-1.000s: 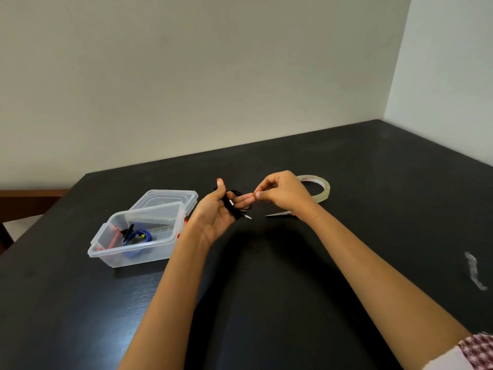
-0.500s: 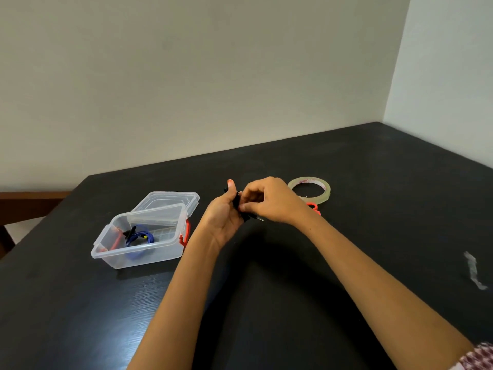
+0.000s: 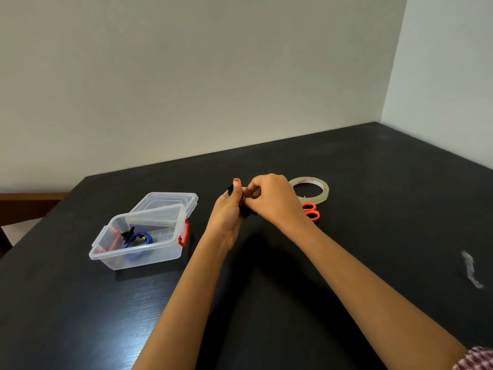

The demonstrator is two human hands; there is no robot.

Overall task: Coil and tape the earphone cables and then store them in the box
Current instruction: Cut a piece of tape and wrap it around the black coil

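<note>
1. At the near right corner a sleeve (image 3: 477,359) of red-and-white patterned cloth shows. Two bare forearms reach from the near edge and converge over the middle of the table.
2. The table (image 3: 266,316) is matte black with a fine wood grain that catches a faint sheen at the near left. Well to the right lies a crinkled, whitish tape scrap (image 3: 470,268), flat on the surface.
3. To the left stands the box (image 3: 165,249), a rectangular tub of clear, smooth plastic with rounded corners and a red latch at each short end. Inside it lies a blue cable (image 3: 138,237) wound in a loose ring, with a small black part beside it. The clear lid (image 3: 170,201) lies at the far side of the box and overlaps its far rim.
4. Above the table's middle the left hand (image 3: 226,209) has its fingers curled round the black earphone cable (image 3: 244,212), a small dark bundle, with the thumb upright against it. The right hand (image 3: 272,198) touches it from the right, fingers bent tightly and fingertips pinching at the same bundle. Most of the cable is hidden between the two hands, and whether tape is on it cannot be told.
5. Just beyond the right wrist the scissors (image 3: 310,210) lie flat. Only their glossy orange loop handles show.
6. Behind them, near but apart, lies the tape roll (image 3: 321,193), a flat ring of translucent yellowish tape on a white core.
7. Plain, smooth, pale walls meet in a corner at the far right.
</note>
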